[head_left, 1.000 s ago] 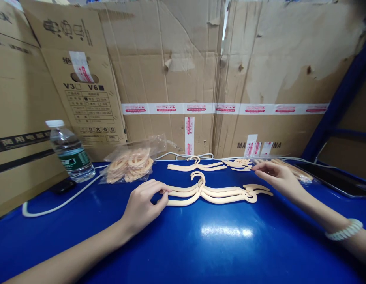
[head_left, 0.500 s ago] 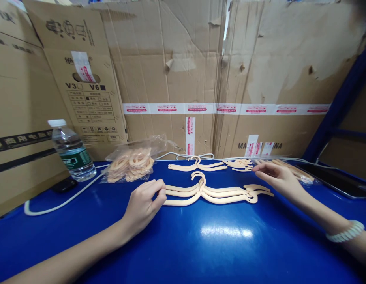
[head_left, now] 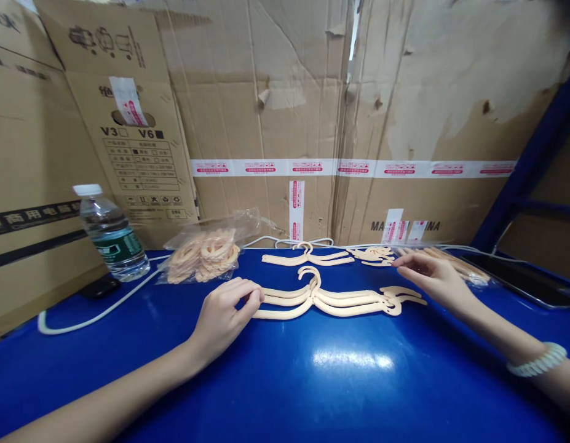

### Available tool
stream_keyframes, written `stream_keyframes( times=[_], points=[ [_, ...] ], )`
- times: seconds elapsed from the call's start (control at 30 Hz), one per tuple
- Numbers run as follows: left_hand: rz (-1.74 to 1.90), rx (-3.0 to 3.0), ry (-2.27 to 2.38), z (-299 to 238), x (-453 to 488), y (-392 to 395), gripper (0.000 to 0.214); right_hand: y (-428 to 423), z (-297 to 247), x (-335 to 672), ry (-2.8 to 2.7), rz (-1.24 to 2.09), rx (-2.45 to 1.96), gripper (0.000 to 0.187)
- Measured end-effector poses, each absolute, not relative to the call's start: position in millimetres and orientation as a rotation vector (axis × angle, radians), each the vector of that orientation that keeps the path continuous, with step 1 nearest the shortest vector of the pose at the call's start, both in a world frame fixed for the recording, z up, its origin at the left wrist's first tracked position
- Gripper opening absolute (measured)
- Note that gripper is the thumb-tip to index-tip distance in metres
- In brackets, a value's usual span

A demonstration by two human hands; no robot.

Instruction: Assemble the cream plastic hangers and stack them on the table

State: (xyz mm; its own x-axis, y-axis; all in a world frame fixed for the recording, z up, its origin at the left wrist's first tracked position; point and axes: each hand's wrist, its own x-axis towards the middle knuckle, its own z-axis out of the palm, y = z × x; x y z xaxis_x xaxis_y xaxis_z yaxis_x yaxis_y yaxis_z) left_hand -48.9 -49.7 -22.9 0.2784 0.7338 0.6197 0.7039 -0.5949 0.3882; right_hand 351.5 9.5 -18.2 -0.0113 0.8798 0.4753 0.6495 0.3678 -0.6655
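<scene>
Several cream folding hangers (head_left: 294, 301) lie stacked on the blue table in front of me, their hooks pointing away. At their left ends, the fingers of my left hand (head_left: 227, 317) are curled and closed, hiding the tips. Small hook pieces (head_left: 401, 298) sit at the stack's right end. My right hand (head_left: 427, 280) has its fingers stretched out and apart from the stack, fingertips beside a loose pile of small cream hook pieces (head_left: 377, 257); nothing shows in it. Behind the stack lies another set of hangers (head_left: 307, 257).
A clear bag of cream parts (head_left: 204, 255) lies at the back left, near a water bottle (head_left: 112, 237) and a black object (head_left: 100, 287). Another bag of long parts (head_left: 455, 264) and a dark tablet-like device (head_left: 519, 283) lie right. Cardboard (head_left: 266, 123) stands behind; a white cable (head_left: 123, 307) crosses the table.
My left hand has shifted slightly right and up along the left ends of the hangers. My right hand and the hangers stay practically where they were.
</scene>
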Motion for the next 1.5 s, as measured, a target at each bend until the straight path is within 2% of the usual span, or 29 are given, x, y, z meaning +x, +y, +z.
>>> stream_keyframes(
  times=[0.2, 0.4, 0.7, 1.07, 1.5],
  points=[
    [1.189, 2.59, 1.455, -23.5, -47.3, -50.3, 0.032, 9.3, -19.7, 350.5, -1.734, 0.341, -1.349, 0.031],
    [1.298, 2.65, 1.389, -23.5, -44.6, -51.6, 0.037, 9.0, -21.0, 349.3, -1.722, 0.342, -1.324, 0.031],
    [1.235, 2.575, 1.409, -23.2, -46.6, -50.9, 0.027, 10.0, -21.4, 350.3, -1.724, 0.374, -1.336, 0.032],
    [1.271, 2.689, 1.395, -21.9, -44.0, -52.6, 0.032, 8.5, -20.6, 348.2, -1.725, 0.383, -1.347, 0.033],
    [1.237, 2.754, 1.409, -21.1, -41.6, -54.8, 0.028, 8.0, -21.9, 348.0, -1.728, 0.389, -1.321, 0.031]
  ],
)
